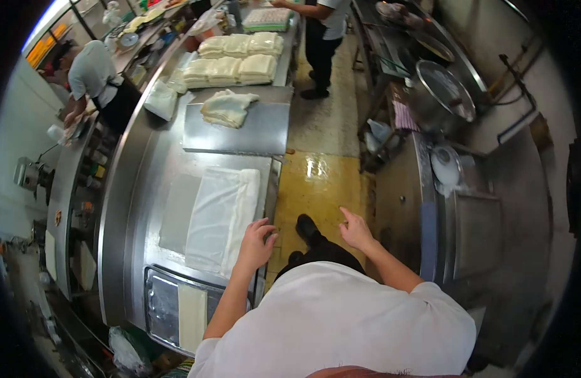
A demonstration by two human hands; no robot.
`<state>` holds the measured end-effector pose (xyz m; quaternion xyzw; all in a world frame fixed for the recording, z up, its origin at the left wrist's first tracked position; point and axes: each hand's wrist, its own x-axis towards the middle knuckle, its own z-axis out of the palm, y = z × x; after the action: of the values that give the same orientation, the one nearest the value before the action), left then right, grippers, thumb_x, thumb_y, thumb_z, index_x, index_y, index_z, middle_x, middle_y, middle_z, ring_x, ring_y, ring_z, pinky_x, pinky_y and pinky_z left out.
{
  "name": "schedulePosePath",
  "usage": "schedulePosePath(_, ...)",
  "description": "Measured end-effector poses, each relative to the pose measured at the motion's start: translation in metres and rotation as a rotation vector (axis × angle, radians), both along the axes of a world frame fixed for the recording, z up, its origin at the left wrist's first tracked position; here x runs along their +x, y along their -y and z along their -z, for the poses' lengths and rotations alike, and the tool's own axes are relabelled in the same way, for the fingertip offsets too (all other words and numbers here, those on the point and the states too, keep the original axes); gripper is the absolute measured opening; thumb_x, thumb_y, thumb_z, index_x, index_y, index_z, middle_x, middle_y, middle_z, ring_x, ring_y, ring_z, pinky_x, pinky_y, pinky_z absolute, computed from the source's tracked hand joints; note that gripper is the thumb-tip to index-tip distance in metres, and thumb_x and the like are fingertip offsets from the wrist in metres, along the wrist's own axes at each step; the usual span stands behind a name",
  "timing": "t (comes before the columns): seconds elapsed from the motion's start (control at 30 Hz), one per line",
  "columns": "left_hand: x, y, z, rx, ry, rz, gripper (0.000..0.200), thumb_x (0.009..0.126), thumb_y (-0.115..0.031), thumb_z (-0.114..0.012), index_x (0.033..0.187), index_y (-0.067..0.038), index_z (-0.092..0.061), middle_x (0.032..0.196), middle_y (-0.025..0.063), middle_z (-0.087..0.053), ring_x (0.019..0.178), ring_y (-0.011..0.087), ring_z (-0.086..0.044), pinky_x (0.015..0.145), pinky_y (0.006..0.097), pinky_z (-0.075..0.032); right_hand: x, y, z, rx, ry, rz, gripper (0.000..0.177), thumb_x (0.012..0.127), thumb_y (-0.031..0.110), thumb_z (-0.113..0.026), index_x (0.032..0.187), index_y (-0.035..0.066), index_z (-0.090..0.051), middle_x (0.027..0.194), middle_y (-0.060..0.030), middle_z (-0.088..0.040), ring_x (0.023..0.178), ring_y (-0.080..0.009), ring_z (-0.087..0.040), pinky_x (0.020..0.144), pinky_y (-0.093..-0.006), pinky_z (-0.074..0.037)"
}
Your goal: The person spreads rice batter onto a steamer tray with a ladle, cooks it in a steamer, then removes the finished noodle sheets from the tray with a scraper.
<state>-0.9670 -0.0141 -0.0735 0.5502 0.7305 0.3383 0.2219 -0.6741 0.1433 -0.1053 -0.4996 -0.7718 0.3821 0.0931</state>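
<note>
Centrally, the left hand (259, 244) was positioned at the right edge of the steel table (153, 183), its fingers loosely bent and slightly parted. No object was seen pinched in it. The right hand (357, 232) was held over the floor (316, 183), well apart from the left, with the index finger extended and the other fingers partly bent; nothing was gripped.

The white sheet (218, 220) was laid flat on the table, left of the left hand and just beside it; whether contact was made cannot be told. A thicker band was formed along its right side.

At lower left, a pale strip (193, 310) was placed on a tray (163, 301). At upper left of centre, a crumpled pile (227, 108) was set on a metal board (259, 133), with folded stacks (230, 69) arranged beyond it. A large pot (443, 88) was located at upper right.
</note>
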Motion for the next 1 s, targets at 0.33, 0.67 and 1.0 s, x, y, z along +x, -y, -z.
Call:
schedulePosePath(0.33, 0.079, -0.006, -0.005, -0.055, 0.012, 0.429, 0.022, 0.088, -0.014, -0.07, 0.106, -0.001, -0.071, 0.132, 0.0206, -0.061, 0.126, 0.0381, -0.053, 0.107, 0.0444, -0.044, 0.113, 0.124, 0.017, 0.077, 0.082, 0.304, 0.056, 0.084, 0.009, -0.063, 0.137, -0.004, -0.052, 0.118, -0.0274, -0.066, 0.092, -0.0373, -0.07, 0.085, -0.043, -0.055)
schedulePosePath(0.67, 0.198, -0.009, 0.002, -0.092, -0.083, 0.808, 0.024, 0.091, -0.019, -0.069, 0.11, -0.004, -0.07, 0.131, 0.0196, -0.062, 0.124, 0.0377, -0.055, 0.105, 0.0435, -0.046, 0.264, 0.205, 0.006, 0.286, -0.031, 0.689, 0.057, 0.088, 0.01, -0.059, 0.142, -0.004, -0.047, 0.102, -0.0263, -0.07, 0.086, -0.0355, -0.07, 0.08, -0.0438, -0.054)
schedulePosePath(1.0, 0.393, 0.036, -0.005, -0.038, -0.111, 1.104, 0.023, 0.09, -0.019, -0.07, 0.108, -0.004, -0.071, 0.128, 0.02, -0.063, 0.12, 0.0397, -0.057, 0.102, 0.0451, -0.047, 0.569, 0.396, 0.043, 0.356, 0.369, 1.391, 0.053, 0.086, 0.008, -0.062, 0.136, -0.007, -0.053, 0.119, -0.0299, -0.066, 0.109, -0.0408, -0.066, 0.096, -0.0473, -0.05)
